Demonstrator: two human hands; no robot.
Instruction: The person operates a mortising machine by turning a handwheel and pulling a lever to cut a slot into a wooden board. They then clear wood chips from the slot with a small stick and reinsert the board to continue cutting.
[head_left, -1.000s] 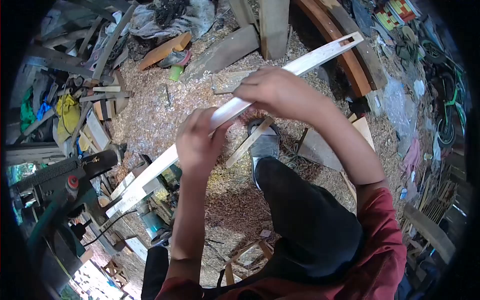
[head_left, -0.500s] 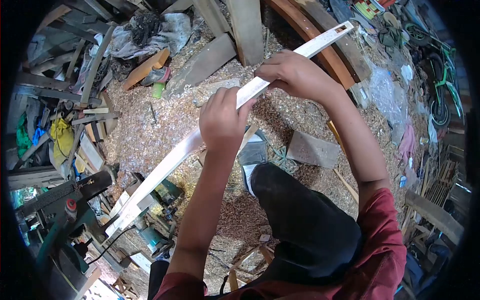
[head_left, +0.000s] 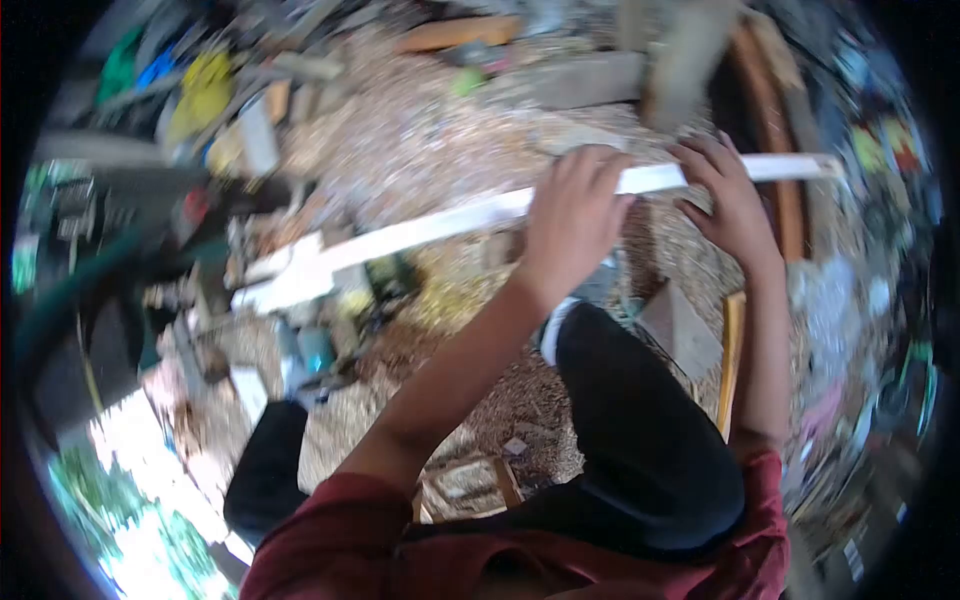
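Since half a second ago the view has swung and blurred, and the wooden strip [head_left: 440, 228] has dropped from a steep diagonal to nearly level across the upper middle of the frame. Its long axis now runs from a broader end at centre left, over the cluttered bench [head_left: 300, 330], to a thin end at the upper right. Both hands have slid toward that right end. The left hand [head_left: 575, 215] is closed over the strip from above, fingers wrapped across its top edge, right of its midpoint. The right hand [head_left: 730, 200] lies just beside it, nearer the tip, fingers spread across the strip; the blur hides whether it actually clamps. Most of the strip's length therefore stretches away to the left of both hands. Below them a black trouser leg [head_left: 640, 430] stands on the shavings-covered floor [head_left: 440, 130]. No box or bin can be made out in the smeared clutter around.
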